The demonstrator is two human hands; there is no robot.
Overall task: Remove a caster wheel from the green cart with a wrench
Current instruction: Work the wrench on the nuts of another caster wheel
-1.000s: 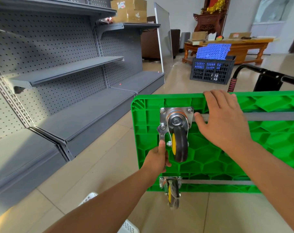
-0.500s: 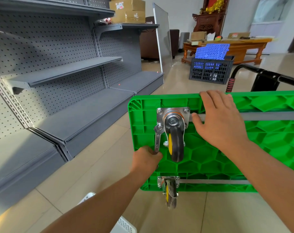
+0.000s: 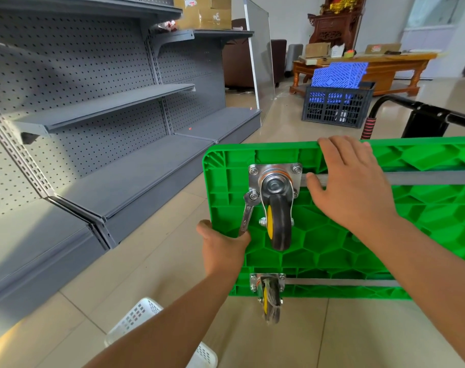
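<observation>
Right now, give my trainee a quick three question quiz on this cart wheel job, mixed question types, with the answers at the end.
1. True or false: the wrench sits on a bolt at the lower left corner of the caster plate.
2. Which hand grips the wrench? A) left hand B) right hand
3. Fill in: the right hand rests on the green ____.

Key: 1 true; 2 A; 3 cart.

Green cart (image 3: 332, 243) upended; wrench (image 3: 246, 213) on caster wheel (image 3: 278, 221) bolt.
</observation>
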